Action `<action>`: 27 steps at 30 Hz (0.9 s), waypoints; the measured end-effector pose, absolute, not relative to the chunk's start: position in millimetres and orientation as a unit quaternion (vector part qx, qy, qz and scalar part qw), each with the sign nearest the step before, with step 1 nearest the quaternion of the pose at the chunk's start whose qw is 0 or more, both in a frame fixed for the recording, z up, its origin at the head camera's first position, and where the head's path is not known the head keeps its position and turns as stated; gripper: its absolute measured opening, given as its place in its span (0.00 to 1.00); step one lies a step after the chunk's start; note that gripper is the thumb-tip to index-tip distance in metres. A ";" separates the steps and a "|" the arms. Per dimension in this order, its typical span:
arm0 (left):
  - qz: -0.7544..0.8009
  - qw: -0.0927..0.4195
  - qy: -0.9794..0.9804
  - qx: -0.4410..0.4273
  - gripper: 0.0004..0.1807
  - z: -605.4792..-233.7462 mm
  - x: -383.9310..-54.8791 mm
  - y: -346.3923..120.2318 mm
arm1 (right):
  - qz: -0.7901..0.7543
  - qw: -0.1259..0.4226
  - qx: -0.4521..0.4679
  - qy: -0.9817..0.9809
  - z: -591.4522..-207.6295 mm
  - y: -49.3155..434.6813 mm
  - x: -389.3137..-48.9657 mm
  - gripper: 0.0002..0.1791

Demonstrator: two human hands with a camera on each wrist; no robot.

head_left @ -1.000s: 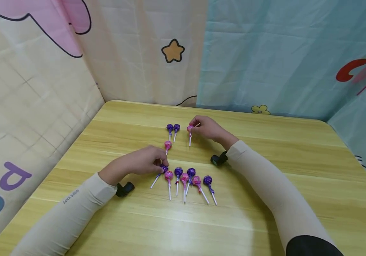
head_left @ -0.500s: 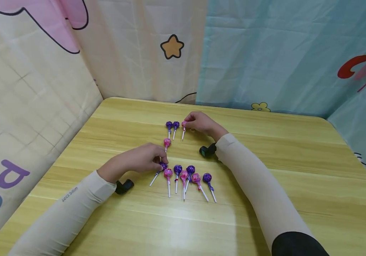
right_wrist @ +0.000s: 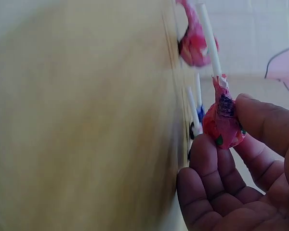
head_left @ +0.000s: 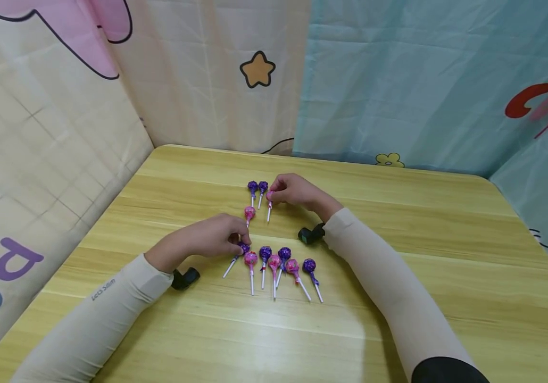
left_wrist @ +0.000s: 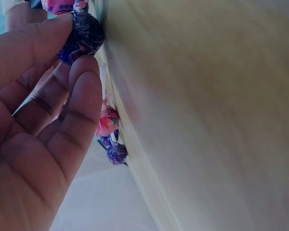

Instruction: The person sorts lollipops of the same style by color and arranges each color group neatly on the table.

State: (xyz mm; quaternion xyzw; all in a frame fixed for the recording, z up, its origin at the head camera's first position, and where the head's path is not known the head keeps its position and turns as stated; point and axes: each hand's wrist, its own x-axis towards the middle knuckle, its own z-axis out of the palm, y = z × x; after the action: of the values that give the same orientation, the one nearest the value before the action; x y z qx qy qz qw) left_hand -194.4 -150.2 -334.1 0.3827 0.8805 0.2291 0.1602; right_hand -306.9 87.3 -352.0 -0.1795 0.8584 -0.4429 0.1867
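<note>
It looks like somewhere curtained off, home or studio I can't tell: a blue curtain [head_left: 398,80] beyond the right hand [head_left: 302,193], cartoon-printed cream cloth [head_left: 63,127] past the left hand [head_left: 207,238], a wood-grain table [head_left: 446,229] beneath.

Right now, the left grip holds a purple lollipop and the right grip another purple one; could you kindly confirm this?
Not quite: the right grip holds a pink lollipop, as the right wrist view shows; the left grip does hold a purple lollipop.

I can see the person's right hand [head_left: 299,191] set farther out than the left hand [head_left: 216,236], each pinching with bent fingers [left_wrist: 82,106]. Behind them, the sleeved left arm [head_left: 97,316] and right arm [head_left: 393,284] slant inward.
</note>
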 end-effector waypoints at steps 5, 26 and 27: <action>0.226 0.157 0.881 0.385 0.05 -333.8 -195.0 -150.6 | -0.416 0.203 -0.208 0.862 -346.7 78.6 -292.0 0.07; 0.231 0.160 0.879 0.385 0.06 -332.5 -192.5 -150.7 | -0.343 0.207 -0.248 0.882 -350.3 68.9 -281.9 0.07; 0.231 0.160 0.879 0.386 0.06 -332.3 -192.4 -150.7 | -0.342 0.207 -0.249 0.882 -350.3 69.0 -281.8 0.08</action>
State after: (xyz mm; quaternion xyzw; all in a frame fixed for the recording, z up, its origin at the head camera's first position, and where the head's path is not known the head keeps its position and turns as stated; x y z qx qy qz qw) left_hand -192.4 -150.7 -332.3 0.3860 0.8788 0.2306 0.1597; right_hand -281.8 69.0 -350.3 -0.2492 0.8821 -0.3423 0.2067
